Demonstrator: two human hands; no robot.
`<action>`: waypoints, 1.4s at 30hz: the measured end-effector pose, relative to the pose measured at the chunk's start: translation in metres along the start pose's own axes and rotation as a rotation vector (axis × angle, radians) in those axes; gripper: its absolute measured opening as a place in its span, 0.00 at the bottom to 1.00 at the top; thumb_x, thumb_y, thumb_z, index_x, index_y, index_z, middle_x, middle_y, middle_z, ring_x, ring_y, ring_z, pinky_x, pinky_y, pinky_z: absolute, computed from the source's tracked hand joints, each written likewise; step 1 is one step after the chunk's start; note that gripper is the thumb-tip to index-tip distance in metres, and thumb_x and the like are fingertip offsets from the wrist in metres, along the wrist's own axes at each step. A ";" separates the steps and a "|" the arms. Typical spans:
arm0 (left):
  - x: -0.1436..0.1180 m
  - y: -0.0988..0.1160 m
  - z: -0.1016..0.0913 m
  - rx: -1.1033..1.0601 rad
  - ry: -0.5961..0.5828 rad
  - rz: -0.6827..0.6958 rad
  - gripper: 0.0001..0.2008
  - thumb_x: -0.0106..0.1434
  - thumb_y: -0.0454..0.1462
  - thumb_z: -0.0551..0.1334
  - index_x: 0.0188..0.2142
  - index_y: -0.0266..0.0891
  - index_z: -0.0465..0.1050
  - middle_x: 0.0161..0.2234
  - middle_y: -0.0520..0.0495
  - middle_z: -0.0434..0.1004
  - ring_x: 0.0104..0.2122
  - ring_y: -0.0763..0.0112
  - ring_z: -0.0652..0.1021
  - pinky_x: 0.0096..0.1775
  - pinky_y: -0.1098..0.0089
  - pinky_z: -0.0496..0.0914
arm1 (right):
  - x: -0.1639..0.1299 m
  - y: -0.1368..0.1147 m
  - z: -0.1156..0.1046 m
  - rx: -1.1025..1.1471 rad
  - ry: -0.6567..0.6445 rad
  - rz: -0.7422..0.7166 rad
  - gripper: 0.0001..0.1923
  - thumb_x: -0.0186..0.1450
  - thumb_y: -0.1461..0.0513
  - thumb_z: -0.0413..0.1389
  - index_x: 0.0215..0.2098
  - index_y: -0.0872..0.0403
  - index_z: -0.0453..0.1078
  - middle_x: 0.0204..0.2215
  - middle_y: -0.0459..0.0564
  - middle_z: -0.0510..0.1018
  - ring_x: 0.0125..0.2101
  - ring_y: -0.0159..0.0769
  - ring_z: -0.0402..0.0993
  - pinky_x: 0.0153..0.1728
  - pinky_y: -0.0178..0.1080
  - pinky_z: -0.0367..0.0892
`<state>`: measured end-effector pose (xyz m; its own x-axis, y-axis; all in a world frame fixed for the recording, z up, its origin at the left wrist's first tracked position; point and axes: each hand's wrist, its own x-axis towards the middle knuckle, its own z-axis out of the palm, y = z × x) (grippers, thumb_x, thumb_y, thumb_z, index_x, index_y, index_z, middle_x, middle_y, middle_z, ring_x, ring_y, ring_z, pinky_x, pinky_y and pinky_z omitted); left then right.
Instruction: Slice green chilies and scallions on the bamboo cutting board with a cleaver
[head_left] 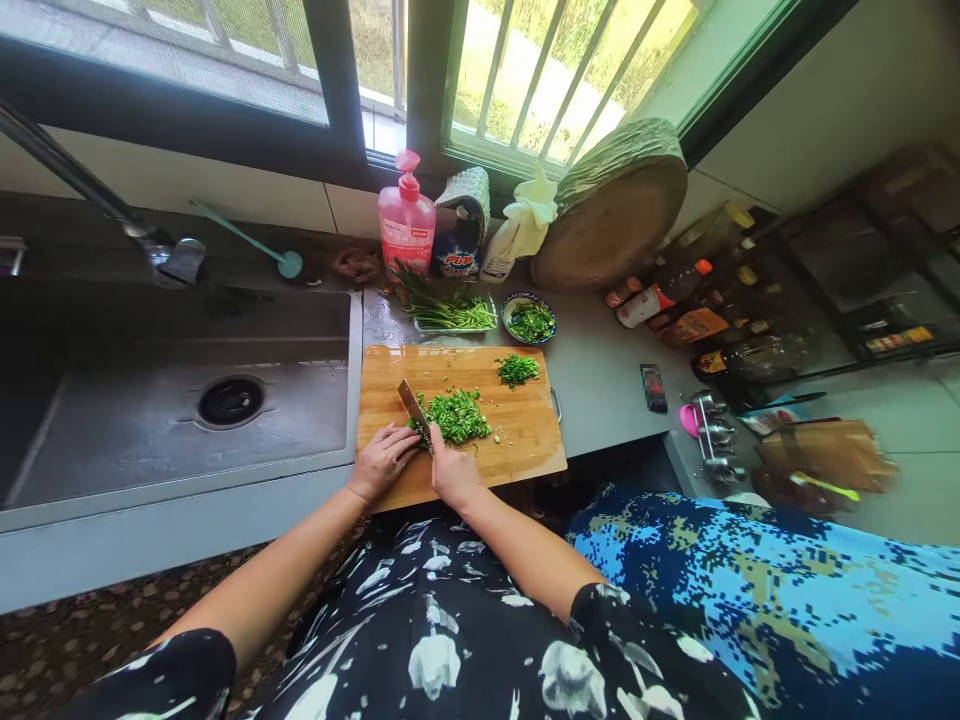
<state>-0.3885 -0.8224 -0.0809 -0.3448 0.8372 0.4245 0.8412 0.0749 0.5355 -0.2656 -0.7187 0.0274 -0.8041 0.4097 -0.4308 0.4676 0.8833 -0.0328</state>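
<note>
On a wooden cutting board (pixel 525 440), my right hand (pixel 454 474) is closed around the handle of a kitchen knife (pixel 413 408). Its broad blade points away from me and to the left. My left hand (pixel 385 462) lies just left of the blade, fingers together and pressing on greens that they mostly hide. Right of the knife spreads a pile of chopped greens (pixel 459 416). A smaller chopped heap (pixel 517 370) sits at the board's far right corner. Beyond the board are a tray of long green stalks (pixel 457 318) and a patterned bowl of greens (pixel 529 320).
A steel sink (pixel 300 400) adjoins the board on the left. Along the window stand a pink pump bottle (pixel 407 225), other bottles and a round wooden block (pixel 611 225). Sauce bottles (pixel 694 325) crowd the right. Somebody in blue camouflage-patterned clothing (pixel 750 590) is close on my right.
</note>
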 end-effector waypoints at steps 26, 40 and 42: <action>-0.008 0.014 0.001 0.071 0.064 -0.071 0.14 0.64 0.41 0.52 0.39 0.38 0.74 0.41 0.41 0.75 0.41 0.65 0.75 0.43 0.65 0.72 | -0.010 0.008 -0.027 0.016 0.043 -0.030 0.36 0.63 0.63 0.47 0.65 0.57 0.34 0.29 0.55 0.78 0.29 0.41 0.76 0.31 0.38 0.69; -0.010 0.016 -0.001 0.071 0.060 -0.053 0.14 0.65 0.40 0.52 0.41 0.40 0.73 0.42 0.43 0.75 0.44 0.64 0.74 0.47 0.62 0.70 | 0.011 -0.006 -0.019 -0.024 -0.024 -0.064 0.37 0.63 0.67 0.45 0.65 0.59 0.28 0.33 0.58 0.78 0.32 0.40 0.76 0.32 0.38 0.69; -0.010 0.016 0.000 0.058 0.065 -0.056 0.14 0.65 0.41 0.52 0.41 0.39 0.73 0.42 0.43 0.75 0.44 0.65 0.74 0.47 0.63 0.70 | 0.012 0.003 -0.025 -0.024 -0.029 -0.066 0.37 0.63 0.65 0.46 0.65 0.58 0.31 0.33 0.57 0.78 0.33 0.40 0.76 0.33 0.37 0.69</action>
<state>-0.3716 -0.8292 -0.0763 -0.4168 0.7940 0.4425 0.8419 0.1538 0.5172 -0.2831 -0.7053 0.0444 -0.8217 0.3443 -0.4541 0.4051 0.9134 -0.0404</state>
